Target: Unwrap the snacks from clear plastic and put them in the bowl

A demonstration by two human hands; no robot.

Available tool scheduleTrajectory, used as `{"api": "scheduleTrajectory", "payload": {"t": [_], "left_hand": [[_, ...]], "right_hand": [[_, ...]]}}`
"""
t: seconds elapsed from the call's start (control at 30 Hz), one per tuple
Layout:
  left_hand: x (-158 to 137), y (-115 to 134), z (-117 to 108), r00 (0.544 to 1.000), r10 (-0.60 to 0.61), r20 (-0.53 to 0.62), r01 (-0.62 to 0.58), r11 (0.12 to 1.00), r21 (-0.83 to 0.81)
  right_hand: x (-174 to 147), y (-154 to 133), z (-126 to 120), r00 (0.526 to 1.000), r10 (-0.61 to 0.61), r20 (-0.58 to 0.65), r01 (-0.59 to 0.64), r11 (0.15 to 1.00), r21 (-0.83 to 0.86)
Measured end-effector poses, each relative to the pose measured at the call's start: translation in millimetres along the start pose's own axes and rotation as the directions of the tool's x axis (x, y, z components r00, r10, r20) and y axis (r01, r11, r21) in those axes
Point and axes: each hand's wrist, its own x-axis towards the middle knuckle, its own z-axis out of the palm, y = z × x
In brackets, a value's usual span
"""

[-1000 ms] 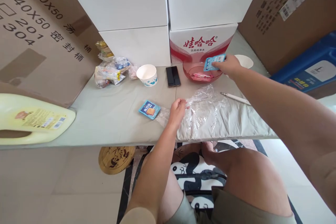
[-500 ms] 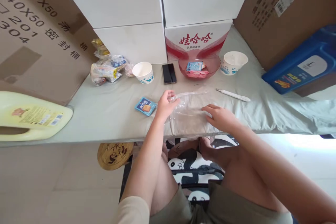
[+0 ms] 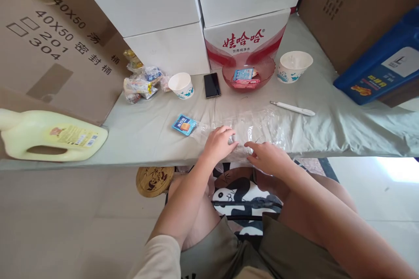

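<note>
A clear plastic bag (image 3: pixel 260 128) lies spread along the front of the cloth-covered table, partly under both hands. My left hand (image 3: pixel 220 143) rests on its near part, fingers curved and thumb held apart. To the right, my right hand (image 3: pixel 267 155) touches the bag near the table edge with its fingers apart, the index finger reaching left. Only a small gap separates the two hands. A blue snack packet (image 3: pixel 184 125) lies just left of the bag. Behind the bag's right part is a white pen-like tool (image 3: pixel 293 108) with a thin metal tip.
At the back stand two paper bowls (image 3: pixel 181 86), a phone (image 3: pixel 212 86) and a red translucent bowl (image 3: pixel 248 86) holding packets. Wrapped snacks (image 3: pixel 140 85) lie back left. A yellow jug (image 3: pixel 55 135) and a blue bottle (image 3: pixel 376 63) flank the table, with cardboard boxes (image 3: pixel 72 43) behind.
Both hands have moved nearer the table's front edge and closer together. The bag now lies spread wider to left and right. The camera view has shifted slightly.
</note>
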Motion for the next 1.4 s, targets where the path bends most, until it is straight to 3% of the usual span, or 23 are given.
{"api": "scheduleTrajectory", "payload": {"t": [0.03, 0.1, 0.17, 0.23, 0.33, 0.53, 0.63, 0.7, 0.77, 0.83, 0.9, 1.03, 1.1, 1.17, 1.23, 1.3, 1.4], "left_hand": [[0.4, -2.4, -0.8, 0.998, 0.001, 0.064, -0.002, 1.000, 0.009], [1.5, -7.8, -4.4, 0.986, 0.017, 0.166, -0.019, 1.000, 0.011], [2.1, -12.2, -8.6, 0.976, 0.031, 0.217, -0.032, 0.999, 0.002], [2.2, -15.5, -11.7, 0.977, 0.036, 0.213, -0.035, 0.999, -0.008], [2.2, -21.9, -13.6, 0.981, 0.032, 0.190, -0.031, 0.999, -0.009], [-0.8, -42.9, -18.4, 0.966, 0.011, 0.259, -0.022, 0.999, 0.040], [-3.3, -49.3, -23.8, 0.978, 0.039, 0.204, -0.044, 0.999, 0.022], [-5.7, -49.1, -28.9, 0.990, 0.065, 0.122, -0.067, 0.998, 0.017], [-9.6, -45.2, -34.8, 0.996, 0.087, -0.023, -0.086, 0.996, 0.030], [-15.2, -38.7, -40.3, 0.974, 0.103, -0.201, -0.094, 0.994, 0.053], [-21.4, -31.9, -44.2, 0.942, 0.117, -0.315, -0.109, 0.993, 0.044], [-28.8, -25.5, -45.7, 0.948, 0.048, -0.313, -0.127, 0.963, -0.237], [-28.4, -26.9, -45.2, 0.946, -0.075, -0.315, -0.084, 0.882, -0.463], [-26.0, -29.2, -45.1, 0.937, -0.163, -0.310, -0.086, 0.751, -0.654], [-22.7, -29.6, -45.4, 0.950, -0.160, -0.266, -0.104, 0.644, -0.758], [-19.1, -27.0, -45.4, 0.970, -0.161, -0.182, -0.046, 0.612, -0.789], [-13.5, -19.9, -44.8, 0.934, -0.341, -0.109, 0.116, 0.577, -0.808]], "right_hand": [[-0.4, 6.1, 1.5, 0.999, -0.045, -0.022, 0.046, 0.996, 0.079], [1.8, 22.2, 0.7, 0.981, -0.075, -0.177, 0.109, 0.975, 0.191], [7.7, 40.3, -2.4, 0.924, -0.096, -0.371, 0.174, 0.968, 0.181], [14.2, 57.3, -3.8, 0.871, -0.173, -0.459, 0.245, 0.964, 0.101], [18.1, 78.0, 1.5, 0.861, -0.274, -0.428, 0.316, 0.948, 0.029], [18.0, 107.1, 17.7, 0.890, -0.291, -0.351, 0.300, 0.953, -0.029], [17.9, 109.7, 13.0, 0.866, -0.288, -0.409, 0.313, 0.950, -0.007], [12.3, 104.5, 5.1, 0.809, -0.298, -0.507, 0.353, 0.936, 0.014], [1.5, 95.9, -3.7, 0.747, -0.282, -0.602, 0.403, 0.912, 0.073], [-11.3, 87.3, -10.6, 0.719, -0.223, -0.658, 0.427, 0.889, 0.165], [-21.5, 81.9, -14.1, 0.728, -0.138, -0.671, 0.397, 0.883, 0.249], [-26.3, 80.7, -13.8, 0.794, -0.062, -0.605, 0.318, 0.890, 0.326], [-24.7, 80.7, -13.6, 0.826, -0.071, -0.559, 0.310, 0.886, 0.346], [-23.6, 78.9, -14.7, 0.827, -0.058, -0.559, 0.332, 0.853, 0.403], [-23.2, 75.7, -16.4, 0.819, -0.010, -0.574, 0.373, 0.769, 0.519], [-22.3, 73.2, -17.9, 0.831, 0.046, -0.554, 0.401, 0.640, 0.655], [-17.6, 74.2, -19.3, 0.864, 0.136, -0.485, 0.387, 0.436, 0.812]]}}
